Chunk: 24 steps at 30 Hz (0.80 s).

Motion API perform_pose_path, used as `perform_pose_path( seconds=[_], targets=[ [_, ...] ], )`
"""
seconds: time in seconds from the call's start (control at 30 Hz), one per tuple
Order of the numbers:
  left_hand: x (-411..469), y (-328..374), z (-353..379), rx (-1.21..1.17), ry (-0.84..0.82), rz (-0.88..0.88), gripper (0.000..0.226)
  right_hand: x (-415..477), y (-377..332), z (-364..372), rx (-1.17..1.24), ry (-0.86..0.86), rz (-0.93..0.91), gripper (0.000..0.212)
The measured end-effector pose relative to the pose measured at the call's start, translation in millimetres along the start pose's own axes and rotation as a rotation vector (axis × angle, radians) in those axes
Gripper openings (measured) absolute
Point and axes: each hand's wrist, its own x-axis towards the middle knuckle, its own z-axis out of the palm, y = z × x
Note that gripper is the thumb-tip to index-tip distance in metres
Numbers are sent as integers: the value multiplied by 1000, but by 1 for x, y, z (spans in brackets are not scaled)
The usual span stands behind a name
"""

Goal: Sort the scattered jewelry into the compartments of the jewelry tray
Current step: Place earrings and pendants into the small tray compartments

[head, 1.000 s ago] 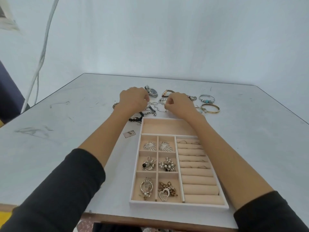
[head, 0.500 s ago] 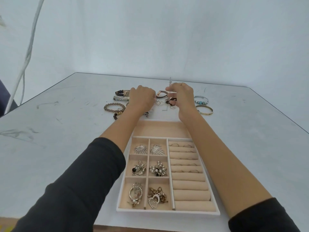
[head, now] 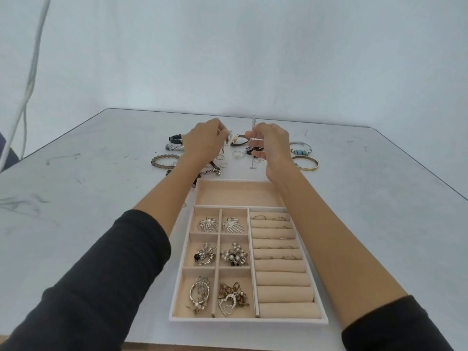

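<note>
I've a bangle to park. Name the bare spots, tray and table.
Free: in the tray, the long far compartment and the near bare ring rolls; the table right of it. Crowded: the six small compartments and the jewelry strip by the left hand and right hand.

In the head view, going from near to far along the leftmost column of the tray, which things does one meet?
Silver hoop earrings → silver brooch with black stone → silver fan-shaped earring → long far compartment → left hand.
</note>
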Motion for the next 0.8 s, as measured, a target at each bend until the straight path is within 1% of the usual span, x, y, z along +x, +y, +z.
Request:
perform_pose_path(
  seconds=[0.2, 0.33, 0.43, 0.57, 0.67, 0.8],
  targets=[
    [-2, 1, -23, -382, -1, -23, 26, -5, -6, 1, 0, -41, -5, 6],
    [-16, 4, -44, -602, 14, -2, 16, -8, -11, 0, 31, -87, -9, 7],
    [-36, 9, -61, -759, 5, 20, 14, -13, -18, -3, 54, -122, -27, 10],
    [-65, 9, -79, -877, 2, 13, 10, -20, -31, -6, 87, -163, -59, 10],
    [-87, 6, -89, -922, 1, 20, 8, -27, -41, -7, 120, -198, -88, 4],
    [-115, 2, -98, -964, 17, 35, 11, -39, -54, -7, 198, -254, -130, 5]
  ],
)
